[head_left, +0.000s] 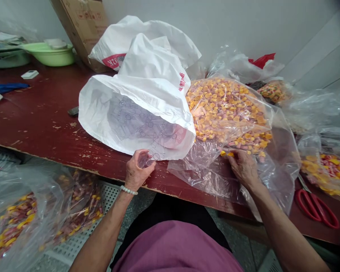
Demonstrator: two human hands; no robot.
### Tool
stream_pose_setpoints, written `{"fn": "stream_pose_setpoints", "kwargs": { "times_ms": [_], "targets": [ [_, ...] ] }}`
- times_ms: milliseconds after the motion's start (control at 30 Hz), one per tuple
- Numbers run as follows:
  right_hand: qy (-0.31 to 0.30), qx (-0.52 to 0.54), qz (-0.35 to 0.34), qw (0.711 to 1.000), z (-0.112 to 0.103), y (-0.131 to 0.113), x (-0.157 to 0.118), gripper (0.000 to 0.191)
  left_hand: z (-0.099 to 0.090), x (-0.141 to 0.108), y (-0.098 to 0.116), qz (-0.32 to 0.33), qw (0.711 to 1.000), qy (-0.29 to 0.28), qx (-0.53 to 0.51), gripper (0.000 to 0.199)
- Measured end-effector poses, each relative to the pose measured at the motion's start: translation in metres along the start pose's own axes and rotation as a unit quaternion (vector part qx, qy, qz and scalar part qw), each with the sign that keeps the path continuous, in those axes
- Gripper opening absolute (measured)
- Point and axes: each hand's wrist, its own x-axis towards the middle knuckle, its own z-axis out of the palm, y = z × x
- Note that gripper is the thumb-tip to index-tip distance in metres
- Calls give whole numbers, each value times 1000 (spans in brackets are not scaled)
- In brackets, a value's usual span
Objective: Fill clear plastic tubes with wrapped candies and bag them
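Note:
My left hand [136, 174], with a beaded bracelet at the wrist, is curled round a few clear plastic tubes [146, 159] at the table's front edge. Just beyond it gapes a white woven sack [155, 77], lying on its side, with many more clear tubes [140, 120] inside; their round rims show as dark rings. My right hand [245, 168] has its fingertips pinched at a small yellow cap [230, 154]. This hand is over the mouth of a large clear plastic bag [204, 177], which holds a heap of yellow and pinkish caps [223, 107].
Red-handled scissors [317, 207] lie at the right edge beside a bag of yellow and red pieces [325, 170]. A green basin [49, 53] and a cardboard box [85, 26] stand at the back left. Below left, filled bags [19, 219] rest near a white crate [70, 245].

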Motion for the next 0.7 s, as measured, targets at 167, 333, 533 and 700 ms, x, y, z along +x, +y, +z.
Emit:
{"fn": "stream_pose_setpoints", "kwargs": {
  "times_ms": [167, 333, 533, 700],
  "targets": [
    [86, 97, 55, 990, -9, -15, -8, 39, -3, -7, 3, 16, 999, -10, 45, 44],
    [134, 292, 125, 939, -41, -66, -18, 28, -4, -9, 1, 8, 1000, -13, 23, 44],
    [30, 494, -9, 869, -57, -185, -45, 12, -7, -9, -6, 9, 999, -34, 16, 45],
    [-8, 482, -55, 874, -15, -242, -36, 12, -13, -14, -6, 19, 997, -66, 34, 44]
  ]
}}
